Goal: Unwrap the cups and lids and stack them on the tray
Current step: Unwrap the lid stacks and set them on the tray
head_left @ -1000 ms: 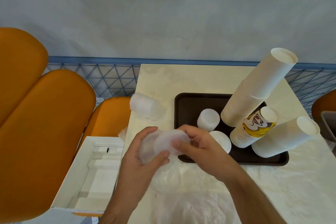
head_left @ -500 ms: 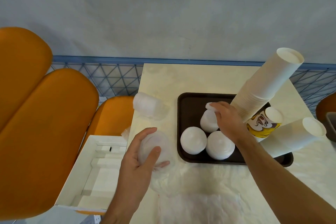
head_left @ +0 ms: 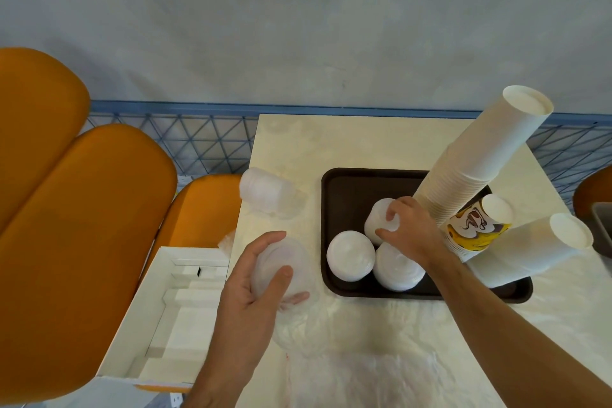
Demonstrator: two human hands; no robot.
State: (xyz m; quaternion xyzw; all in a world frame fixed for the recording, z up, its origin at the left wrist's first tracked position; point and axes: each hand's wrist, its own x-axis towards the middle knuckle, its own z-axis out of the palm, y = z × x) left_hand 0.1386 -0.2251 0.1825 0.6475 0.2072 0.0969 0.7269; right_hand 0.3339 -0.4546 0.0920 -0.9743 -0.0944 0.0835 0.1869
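Observation:
A dark brown tray [head_left: 344, 182] lies on the pale table. On it stand three white lid stacks: one at the front left [head_left: 350, 255], one at the front middle [head_left: 397, 272], and a rear one [head_left: 377, 222] that my right hand [head_left: 409, 230] grips from above. My left hand [head_left: 261, 275] holds a plastic-wrapped stack of lids [head_left: 291, 262] over the table, left of the tray. A tall stack of white paper cups [head_left: 480, 156] leans on the tray's right side, with a printed cup stack [head_left: 473, 228] and another white cup stack [head_left: 536, 248] beside it.
Another wrapped lid bundle [head_left: 268, 190] lies at the table's left edge. Crumpled clear plastic wrap [head_left: 357, 341] covers the near table. An open white box [head_left: 172, 315] sits lower left beside orange chairs [head_left: 82, 225]. A blue mesh fence [head_left: 198, 142] runs behind.
My right hand left the wrapped stack, carried lids to the tray and now grips the rear lid stack. A third lid stack now shows on the tray. My left hand keeps the wrapped stack.

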